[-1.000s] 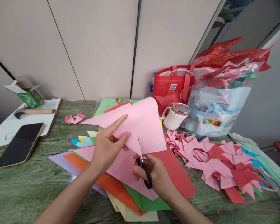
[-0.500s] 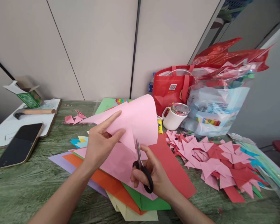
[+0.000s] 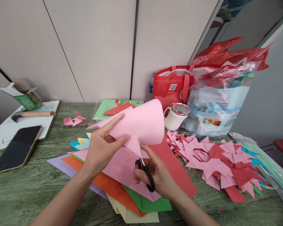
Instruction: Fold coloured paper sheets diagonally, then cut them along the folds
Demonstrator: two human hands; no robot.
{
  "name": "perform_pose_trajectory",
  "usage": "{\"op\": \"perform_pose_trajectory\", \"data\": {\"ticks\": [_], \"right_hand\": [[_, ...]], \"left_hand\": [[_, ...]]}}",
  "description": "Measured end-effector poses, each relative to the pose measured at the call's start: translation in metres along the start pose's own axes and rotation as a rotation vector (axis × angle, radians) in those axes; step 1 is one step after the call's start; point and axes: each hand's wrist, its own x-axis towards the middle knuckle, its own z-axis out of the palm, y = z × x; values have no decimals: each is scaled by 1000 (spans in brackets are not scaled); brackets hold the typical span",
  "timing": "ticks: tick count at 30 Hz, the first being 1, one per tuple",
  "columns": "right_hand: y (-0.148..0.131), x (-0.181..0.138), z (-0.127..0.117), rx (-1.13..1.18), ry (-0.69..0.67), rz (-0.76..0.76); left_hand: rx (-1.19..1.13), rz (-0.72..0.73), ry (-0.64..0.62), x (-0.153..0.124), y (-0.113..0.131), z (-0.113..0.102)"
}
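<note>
A curved sheet of pink paper (image 3: 141, 121) is pinched between the thumb and fingers of my left hand (image 3: 103, 144), its far part bent upward. My right hand (image 3: 153, 169) has its fingers through the black handles of a pair of scissors (image 3: 146, 172). The blades meet the paper's lower edge, beside a pointed flap; part of the blades is hidden by the paper. Under both hands lies a fanned stack of coloured paper, with a pink sheet (image 3: 122, 166), an orange sheet (image 3: 108, 188) and a red sheet (image 3: 176, 169) showing.
Folded pink and red paper pieces (image 3: 214, 160) are heaped at right. Behind them stand a white mug (image 3: 175, 119), a red bag (image 3: 169, 84) and a clear plastic bag (image 3: 221, 106). A phone (image 3: 16, 147), a wooden-handled sickle (image 3: 35, 114) and a green box (image 3: 27, 100) are at left.
The pink paper has shifted slightly right and its curved end has tipped lower. The scissor blades appear closer together against the paper. Both hands keep their holds.
</note>
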Motion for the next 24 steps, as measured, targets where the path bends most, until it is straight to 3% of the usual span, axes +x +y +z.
{"op": "perform_pose_trajectory", "data": {"ticks": [13, 24], "right_hand": [[-11, 3, 1, -101, 90, -63], [-12, 5, 1, -82, 113, -85]], "left_hand": [[94, 13, -51, -11, 10, 14], [102, 62, -55, -15, -1, 19]]}}
